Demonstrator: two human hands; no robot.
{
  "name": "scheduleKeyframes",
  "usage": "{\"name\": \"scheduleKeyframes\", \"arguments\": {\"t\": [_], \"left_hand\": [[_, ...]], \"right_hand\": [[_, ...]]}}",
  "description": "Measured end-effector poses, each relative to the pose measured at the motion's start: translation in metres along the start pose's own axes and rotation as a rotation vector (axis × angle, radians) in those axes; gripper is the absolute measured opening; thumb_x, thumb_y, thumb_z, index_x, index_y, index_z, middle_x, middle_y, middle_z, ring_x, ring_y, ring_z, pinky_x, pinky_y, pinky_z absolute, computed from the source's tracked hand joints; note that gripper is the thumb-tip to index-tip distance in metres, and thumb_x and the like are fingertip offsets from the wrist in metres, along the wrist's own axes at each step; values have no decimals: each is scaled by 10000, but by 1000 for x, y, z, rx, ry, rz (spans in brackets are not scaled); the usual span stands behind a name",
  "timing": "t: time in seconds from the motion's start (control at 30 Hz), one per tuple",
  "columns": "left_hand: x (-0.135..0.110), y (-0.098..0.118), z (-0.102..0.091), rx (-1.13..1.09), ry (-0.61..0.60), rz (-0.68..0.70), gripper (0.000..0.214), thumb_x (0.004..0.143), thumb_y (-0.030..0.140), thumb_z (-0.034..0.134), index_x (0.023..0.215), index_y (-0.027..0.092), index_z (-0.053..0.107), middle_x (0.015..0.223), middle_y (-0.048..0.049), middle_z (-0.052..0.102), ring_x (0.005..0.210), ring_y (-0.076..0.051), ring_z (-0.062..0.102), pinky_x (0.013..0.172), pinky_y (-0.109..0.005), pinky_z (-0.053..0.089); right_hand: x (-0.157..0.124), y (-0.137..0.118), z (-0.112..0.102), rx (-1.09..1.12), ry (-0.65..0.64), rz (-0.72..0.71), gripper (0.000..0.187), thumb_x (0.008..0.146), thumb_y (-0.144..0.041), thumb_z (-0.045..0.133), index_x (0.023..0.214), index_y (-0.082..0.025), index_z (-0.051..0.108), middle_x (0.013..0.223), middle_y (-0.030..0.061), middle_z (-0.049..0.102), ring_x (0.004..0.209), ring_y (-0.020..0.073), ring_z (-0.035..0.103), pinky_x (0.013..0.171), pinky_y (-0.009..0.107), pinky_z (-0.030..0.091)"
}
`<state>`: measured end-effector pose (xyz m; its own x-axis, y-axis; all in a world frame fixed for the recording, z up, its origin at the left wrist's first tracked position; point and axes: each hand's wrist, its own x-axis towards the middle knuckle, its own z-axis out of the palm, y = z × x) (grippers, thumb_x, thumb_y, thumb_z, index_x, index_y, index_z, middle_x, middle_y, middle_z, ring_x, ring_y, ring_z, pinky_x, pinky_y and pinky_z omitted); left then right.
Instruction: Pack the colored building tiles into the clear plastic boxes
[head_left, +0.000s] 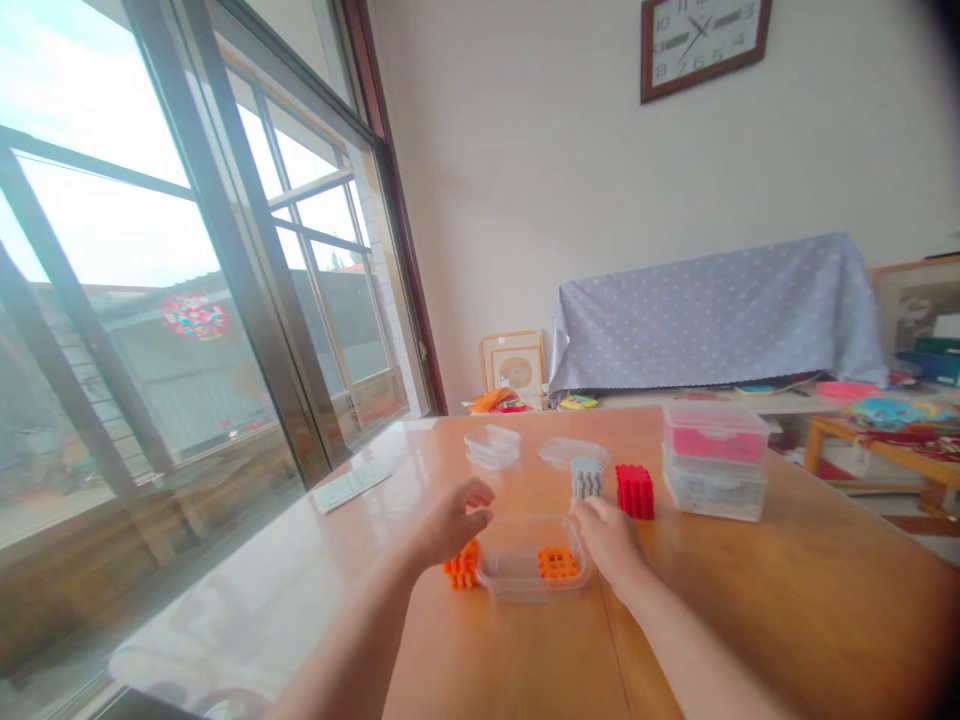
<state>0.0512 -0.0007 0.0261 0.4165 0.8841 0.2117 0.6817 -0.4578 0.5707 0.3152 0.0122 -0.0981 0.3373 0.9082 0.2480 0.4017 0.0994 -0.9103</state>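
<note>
My left hand (455, 522) hovers by the left rim of a clear plastic container (517, 590), its fingers loosely curled and thumb apart, with nothing visible in it. Just below it, a stack of orange notched plastic pieces (462, 566) stands against the container's left side. Inside the container, at the right, lies another orange notched piece (557, 563). My right hand (609, 540) is beyond the container's right rim, fingers closed at the lower part of a grey stack of notched pieces (587, 476). The hand hides the stack's base. A red stack (634, 491) stands just right of it.
Two stacked lidded boxes (716, 485) stand at the table's right. Farther back are a small clear container (492, 447) and a clear lid (574, 453). A printed sheet (361, 485) lies at the left, near the window. A cloth-covered object (712, 320) stands behind the table.
</note>
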Motion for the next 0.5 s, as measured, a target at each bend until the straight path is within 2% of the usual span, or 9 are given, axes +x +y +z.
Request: {"name": "scheduleKeyframes", "arguments": {"t": [0.07, 0.17, 0.3, 0.5], "left_hand": [[-8, -10, -13, 36, 6, -29, 290, 797, 267, 619, 1076, 211, 674, 1141, -64, 705, 1054, -233, 647, 938, -337, 498], [-21, -19, -24, 119, -40, -83, 436, 725, 258, 676, 1159, 228, 653, 1210, -66, 676, 1105, -256, 621, 970, -360, 484], [-34, -22, -23, 223, -101, -145, 566, 667, 263, 719, 1226, 245, 628, 1232, -78, 658, 1147, -291, 599, 965, -381, 481], [-33, -28, -18, 269, -92, -121, 510, 683, 223, 662, 1192, 237, 640, 1164, -62, 676, 1103, -276, 606, 975, -379, 461]], "right_hand": [[0, -2, 0, -8, -9, 8, 454, 895, -568, 454, 701, -214, 662, 531, -17, 578, 550, 170, 547, 505, 265, 299], [0, -4, -1, -9, -19, 19, 464, 882, -584, 456, 676, -213, 646, 501, -17, 559, 515, 168, 531, 486, 268, 285], [2, -3, 1, 13, -17, 32, 477, 855, -605, 477, 619, -211, 608, 477, -12, 529, 485, 164, 494, 476, 273, 274], [0, -2, 0, 29, 4, -4, 449, 880, -562, 468, 685, -202, 652, 523, -20, 542, 529, 162, 503, 507, 264, 290]]}}
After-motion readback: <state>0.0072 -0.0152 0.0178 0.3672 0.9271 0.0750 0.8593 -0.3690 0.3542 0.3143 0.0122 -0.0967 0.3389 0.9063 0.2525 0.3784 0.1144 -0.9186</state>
